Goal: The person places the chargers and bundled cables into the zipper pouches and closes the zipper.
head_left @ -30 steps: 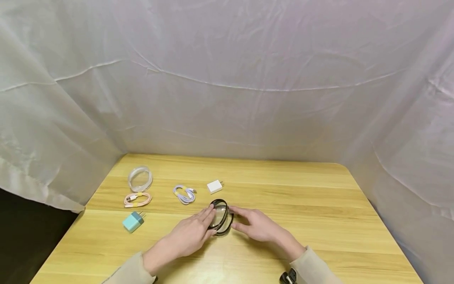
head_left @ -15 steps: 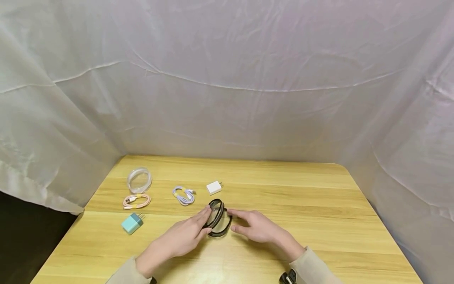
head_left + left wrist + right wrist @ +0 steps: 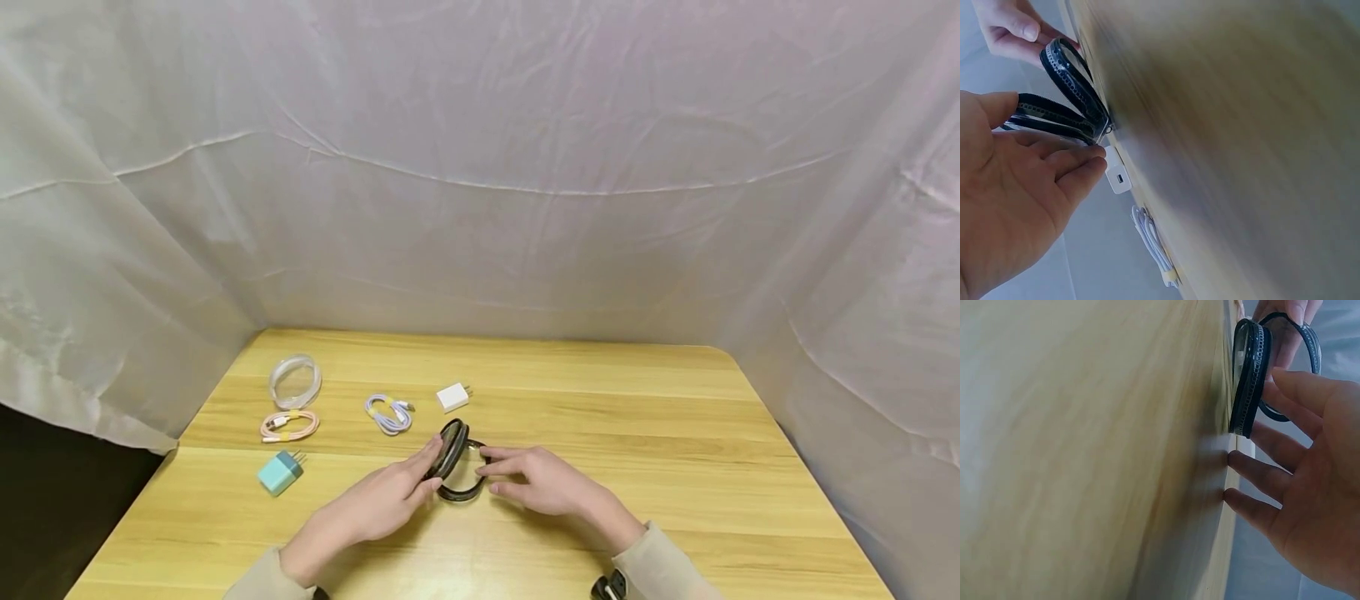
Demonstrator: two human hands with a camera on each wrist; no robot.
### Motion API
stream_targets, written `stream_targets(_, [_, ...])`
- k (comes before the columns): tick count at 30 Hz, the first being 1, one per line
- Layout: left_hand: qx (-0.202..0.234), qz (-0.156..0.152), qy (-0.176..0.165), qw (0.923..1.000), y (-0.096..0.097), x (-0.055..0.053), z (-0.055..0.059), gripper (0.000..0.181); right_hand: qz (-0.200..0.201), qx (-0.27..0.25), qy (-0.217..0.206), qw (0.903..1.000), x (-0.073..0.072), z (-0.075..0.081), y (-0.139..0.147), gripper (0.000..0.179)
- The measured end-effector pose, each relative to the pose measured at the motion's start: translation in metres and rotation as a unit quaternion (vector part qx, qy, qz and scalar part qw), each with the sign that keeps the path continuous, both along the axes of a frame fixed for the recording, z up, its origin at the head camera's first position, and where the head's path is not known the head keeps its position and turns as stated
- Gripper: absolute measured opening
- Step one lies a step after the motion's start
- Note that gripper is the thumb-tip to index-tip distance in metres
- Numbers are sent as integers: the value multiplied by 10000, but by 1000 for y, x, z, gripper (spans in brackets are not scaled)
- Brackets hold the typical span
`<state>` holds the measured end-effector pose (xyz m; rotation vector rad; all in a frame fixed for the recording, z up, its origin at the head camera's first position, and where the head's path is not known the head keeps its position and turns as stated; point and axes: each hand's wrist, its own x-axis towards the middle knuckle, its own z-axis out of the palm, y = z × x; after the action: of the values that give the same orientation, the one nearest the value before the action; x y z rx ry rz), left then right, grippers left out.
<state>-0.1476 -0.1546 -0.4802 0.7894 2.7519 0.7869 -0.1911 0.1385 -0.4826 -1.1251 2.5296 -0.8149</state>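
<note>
A small round zip case (image 3: 460, 496), see-through with black zipper edging, stands unzipped on the table. Its lid half (image 3: 451, 451) is swung up on the left and tilted. My left hand (image 3: 386, 497) holds this lid, thumb at the near edge and fingers at the far one; the left wrist view shows the case's two zipper bands (image 3: 1072, 81) spread in a V. My right hand (image 3: 543, 482) steadies the lower half from the right with extended fingers at its rim. In the right wrist view, two of its fingertips (image 3: 1233, 459) rest on the tabletop.
Behind the case lie a white charger plug (image 3: 453, 397) and a coiled lavender cable (image 3: 390, 417). Farther left are a teal charger plug (image 3: 280, 473), a coiled pink cable (image 3: 289, 427) and a clear round case with white edging (image 3: 295, 381). Pale curtains (image 3: 525, 250) surround the wooden table (image 3: 637, 417).
My left hand has shifted slightly left, tipping the lid up and away, so the case opens wider. A right-hand finger now reaches over the lower half's rim.
</note>
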Motion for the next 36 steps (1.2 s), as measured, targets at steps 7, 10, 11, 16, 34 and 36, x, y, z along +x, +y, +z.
stream_targets(7, [188,93,-290,9994,-4,2,5,65,107,49,84,9999,0,-2,0,35])
stream_targets(10, [291,112,-366,9988,-5,2,5,65,130,65,131,9998,0,-3,1,35])
stream_targets(11, [309,120,-370,9988,-6,2,5,64,142,60,136,9998,0,-3,0,35])
stream_targets(16, [528,143,-516,9972,-10,1,3,62,200,1,164,9997,1,-1,0,34])
stream_targets(34, [630,213,-495,9966,-14,3,1,62,-517,-1198,-310,9910,-43,15,-16,40])
stream_targets(36, [597,218,-461,9969,-14,4,1,62,-690,-1347,-250,9882,-55,16,-25,39])
